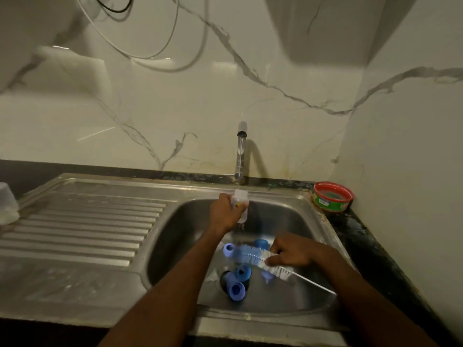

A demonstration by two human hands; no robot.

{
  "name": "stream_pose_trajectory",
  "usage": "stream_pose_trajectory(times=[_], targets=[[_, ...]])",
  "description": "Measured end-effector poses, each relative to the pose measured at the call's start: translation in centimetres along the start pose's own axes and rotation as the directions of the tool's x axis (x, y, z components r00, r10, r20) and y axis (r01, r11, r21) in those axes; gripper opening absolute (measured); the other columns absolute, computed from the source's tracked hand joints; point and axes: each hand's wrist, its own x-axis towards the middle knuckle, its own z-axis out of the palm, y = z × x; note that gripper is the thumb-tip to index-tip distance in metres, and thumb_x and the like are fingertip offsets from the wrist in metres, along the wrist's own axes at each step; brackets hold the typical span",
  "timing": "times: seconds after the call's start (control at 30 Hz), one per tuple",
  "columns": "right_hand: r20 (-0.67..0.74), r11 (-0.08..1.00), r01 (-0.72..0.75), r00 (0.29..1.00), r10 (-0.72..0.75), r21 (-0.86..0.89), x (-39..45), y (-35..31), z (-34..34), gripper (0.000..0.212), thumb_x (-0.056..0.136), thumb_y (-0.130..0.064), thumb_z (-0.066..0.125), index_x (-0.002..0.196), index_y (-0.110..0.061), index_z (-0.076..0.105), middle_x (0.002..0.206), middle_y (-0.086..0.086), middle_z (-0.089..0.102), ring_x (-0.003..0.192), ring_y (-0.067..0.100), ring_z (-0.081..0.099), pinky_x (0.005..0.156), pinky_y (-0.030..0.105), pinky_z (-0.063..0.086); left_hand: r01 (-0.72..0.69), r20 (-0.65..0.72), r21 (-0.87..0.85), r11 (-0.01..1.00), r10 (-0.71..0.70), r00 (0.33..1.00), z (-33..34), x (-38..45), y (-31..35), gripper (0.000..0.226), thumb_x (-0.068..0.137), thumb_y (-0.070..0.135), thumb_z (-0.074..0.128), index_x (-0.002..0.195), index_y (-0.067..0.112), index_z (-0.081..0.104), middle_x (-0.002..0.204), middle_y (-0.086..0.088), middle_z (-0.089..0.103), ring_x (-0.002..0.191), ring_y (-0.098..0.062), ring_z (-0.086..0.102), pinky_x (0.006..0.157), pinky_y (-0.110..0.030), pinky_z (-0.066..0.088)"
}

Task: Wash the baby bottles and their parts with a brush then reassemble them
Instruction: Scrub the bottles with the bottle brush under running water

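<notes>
Currently: my left hand (pixel 223 211) fingers wrap the bottle (pixel 241 205), upright under the tap (pixel 241 151) stream over the sink (pixel 323 236); right hand (pixel 292 252) fingers clamp the brush (pixel 253 256), pointing left, below the bottle.

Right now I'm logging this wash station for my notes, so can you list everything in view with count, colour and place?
bottle: one, clear, under the running tap, in the left hand's grip
brush: one, white and blue bristles with a thin white handle, over the sink, in the right hand's grip
blue parts: at least four, blue, on the sink floor around the drain
sink: one, steel, centre, with a ribbed drainboard on its left
tap: one, chrome, behind the sink, water flowing
tub: one, red and green, on the counter right of the sink
container: one, translucent, far left edge
left hand: one, raised under the tap
right hand: one, low over the sink
</notes>
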Motion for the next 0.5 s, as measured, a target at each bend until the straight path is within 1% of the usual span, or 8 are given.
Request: stream_pose_trajectory(times=[0.07, 0.1, 0.17, 0.23, 0.3, 0.4, 0.43, 0.5], targets=[[-0.029, 1.000, 0.010, 1.000, -0.010, -0.007, 0.2, 0.3, 0.1, 0.041, 0.097, -0.043, 0.061, 0.090, -0.005, 0.075, 0.085, 0.013, 0.071, 0.070, 0.020, 0.061, 0.070, 0.034, 0.047, 0.011, -0.042, 0.021, 1.000, -0.010, 0.999, 0.2, 0.3, -0.6, 0.047, 0.090, 0.034, 0.076, 0.124, 0.009, 0.055, 0.122, -0.011, 0.065, 0.103, -0.016, 0.061, 0.080, -0.023, 0.050], [-0.034, 0.999, 0.019, 0.999, -0.020, -0.033, 0.3, 0.4, 0.1, 0.042, 0.096, -0.044, 0.061, 0.084, -0.005, 0.073, 0.079, 0.013, 0.068, 0.067, 0.020, 0.059, 0.066, 0.034, 0.045, 0.015, -0.061, 0.031, 0.999, -0.013, 0.998, 0.2, 0.6, -1.1, 0.049, 0.088, 0.034, 0.078, 0.124, 0.009, 0.056, 0.122, -0.010, 0.066, 0.105, -0.017, 0.062, 0.083, -0.024, 0.052], [-0.032, 0.996, 0.036, 0.999, -0.039, -0.084, 0.6, 0.4, 0.4, 0.045, 0.096, -0.047, 0.061, 0.068, -0.012, 0.064, 0.064, 0.003, 0.058, 0.055, 0.011, 0.050, 0.057, 0.027, 0.037, 0.011, -0.086, 0.019, 1.000, -0.009, 0.996, 0.2, 0.9, -1.8, 0.052, 0.084, 0.033, 0.081, 0.124, 0.010, 0.057, 0.122, -0.010, 0.067, 0.108, -0.017, 0.065, 0.080, -0.020, 0.052], [-0.011, 0.993, 0.035, 0.999, -0.037, -0.111, 1.0, 0.5, 0.6, 0.049, 0.095, -0.050, 0.060, 0.057, -0.021, 0.051, 0.057, -0.004, 0.049, 0.050, 0.006, 0.046, 0.052, 0.022, 0.032, -0.015, -0.093, 0.022, 1.000, 0.017, 0.996, 0.4, 1.5, -2.0, 0.056, 0.083, 0.031, 0.083, 0.128, 0.012, 0.056, 0.125, -0.009, 0.067, 0.111, -0.018, 0.065, 0.074, -0.013, 0.047], [0.010, 0.991, 0.037, 0.999, -0.036, -0.129, 1.5, 0.7, 0.6, 0.049, 0.095, -0.051, 0.058, 0.057, -0.022, 0.051, 0.057, -0.005, 0.049, 0.051, 0.005, 0.046, 0.053, 0.023, 0.034, -0.027, -0.093, 0.036, 0.999, 0.031, 0.995, 0.7, 2.1, -2.3, 0.059, 0.082, 0.030, 0.083, 0.131, 0.011, 0.056, 0.129, -0.010, 0.066, 0.115, -0.021, 0.064, 0.080, -0.015, 0.047], [0.036, 0.987, 0.043, 0.999, -0.037, -0.154, 2.4, 0.8, 0.5, 0.047, 0.095, -0.051, 0.058, 0.069, -0.013, 0.063, 0.064, 0.000, 0.058, 0.057, 0.012, 0.051, 0.061, 0.032, 0.042, -0.077, -0.084, 0.101, 0.992, 0.085, 0.993, 1.1, 2.5, -2.7, 0.055, 0.084, 0.032, 0.082, 0.129, 0.011, 0.061, 0.127, -0.009, 0.068, 0.113, -0.018, 0.065, 0.086, -0.019, 0.047], [0.036, 0.985, 0.041, 0.999, -0.036, -0.168, 2.6, 0.9, 0.4, 0.046, 0.095, -0.051, 0.058, 0.068, -0.013, 0.062, 0.065, 0.000, 0.058, 0.058, 0.013, 0.052, 0.063, 0.033, 0.043, -0.095, -0.096, 0.100, 0.990, 0.104, 0.990, 1.1, 2.5, -2.8, 0.053, 0.084, 0.033, 0.081, 0.129, 0.012, 0.062, 0.125, -0.008, 0.069, 0.112, -0.017, 0.065, 0.087, -0.020, 0.048], [0.036, 0.982, 0.034, 0.999, -0.027, -0.185, 2.9, 1.2, 0.2, 0.046, 0.094, -0.052, 0.058, 0.061, -0.021, 0.053, 0.061, -0.005, 0.054, 0.057, 0.008, 0.051, 0.062, 0.030, 0.041, -0.109, -0.135, 0.067, 0.992, 0.117, 0.984, 1.0, 2.7, -2.8, 0.051, 0.085, 0.035, 0.080, 0.127, 0.013, 0.062, 0.124, -0.007, 0.069, 0.111, -0.017, 0.066, 0.089, -0.022, 0.050]])
